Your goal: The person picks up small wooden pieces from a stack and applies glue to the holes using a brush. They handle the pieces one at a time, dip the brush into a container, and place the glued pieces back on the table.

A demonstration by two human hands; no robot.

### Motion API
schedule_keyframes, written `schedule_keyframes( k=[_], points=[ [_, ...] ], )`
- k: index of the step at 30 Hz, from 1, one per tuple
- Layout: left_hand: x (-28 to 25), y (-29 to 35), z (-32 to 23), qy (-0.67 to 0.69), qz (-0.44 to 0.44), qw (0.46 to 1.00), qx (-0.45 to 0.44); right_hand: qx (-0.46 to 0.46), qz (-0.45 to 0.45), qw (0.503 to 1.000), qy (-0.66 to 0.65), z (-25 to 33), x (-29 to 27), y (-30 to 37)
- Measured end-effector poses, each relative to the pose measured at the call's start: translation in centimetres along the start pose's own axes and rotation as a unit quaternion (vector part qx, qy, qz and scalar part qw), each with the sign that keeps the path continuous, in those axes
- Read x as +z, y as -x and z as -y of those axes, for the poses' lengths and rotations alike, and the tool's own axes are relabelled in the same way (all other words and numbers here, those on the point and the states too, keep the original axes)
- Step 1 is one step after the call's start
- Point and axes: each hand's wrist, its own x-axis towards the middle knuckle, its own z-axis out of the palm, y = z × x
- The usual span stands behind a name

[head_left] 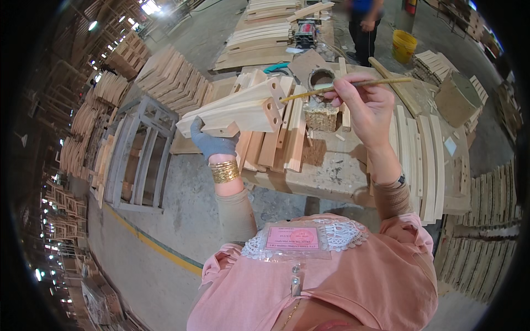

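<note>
both hands are apart from each other, and each one is closed on something. the left hand (214, 144), in a grey glove, grips the pale wooden pieces (237, 113) from below, raised over the left end of the table (326, 165), with their holes (270, 106) turned to the right. the right hand (369, 107) pinches a thin stick (395, 81) between thumb and fingers, its tip at these holed ends; if it touches, i cannot tell. for good work, i think the left hand should hold firmly and the ends should stay level, so that the tip can meet each hole straight. a light pinch should guide better than a hard one. the round pot (321, 71) stands toward the far edge, so the right wrist should pass it carefully. boards (287, 138) lie below, reaching the near edge.
</note>
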Motion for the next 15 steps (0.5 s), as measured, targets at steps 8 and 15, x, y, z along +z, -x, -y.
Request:
schedule_keyframes(
  k=[8,15],
  points=[
    [0.62,0.31,-0.07,-0.024,-0.016,1.0,0.005,-0.031,-0.012,0.999,0.027,0.29,-0.06,0.22],
    [0.59,0.17,0.01,-0.024,-0.02,1.0,0.005,-0.024,-0.047,0.999,-0.001,0.3,-0.51,0.38]
  ],
)
